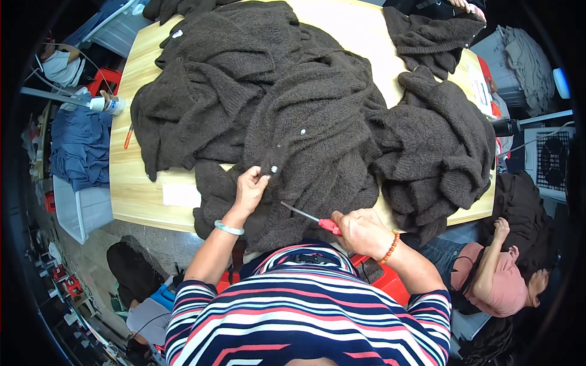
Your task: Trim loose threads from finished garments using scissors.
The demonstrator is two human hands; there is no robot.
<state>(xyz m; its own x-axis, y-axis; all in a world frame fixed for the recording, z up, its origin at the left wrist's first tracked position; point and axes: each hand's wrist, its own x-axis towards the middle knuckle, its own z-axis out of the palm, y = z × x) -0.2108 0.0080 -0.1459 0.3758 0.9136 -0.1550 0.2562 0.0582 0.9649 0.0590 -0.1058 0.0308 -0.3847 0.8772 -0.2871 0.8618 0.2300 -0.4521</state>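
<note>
A dark brown knitted garment (317, 110) lies in front of me on the table, its near end hanging toward my lap. Two small pale buttons or bits show on it, and my left hand (249, 190) is closed in a pinch on the knit beside the nearer pale spot (274, 169). My right hand (360, 232) grips a red-handled tool (328, 226) with a thin metal shaft, whose exact kind I cannot make out. Its tip points left, over the garment and a little below my left hand.
Dark knits are heaped at the left (189, 104) and right (439, 140) of the wooden table (125, 189). An orange pen (128, 137) and a white paper (181, 195) lie at left. A person in pink (494, 274) sits at right; another person's hand (459, 3) is across the table.
</note>
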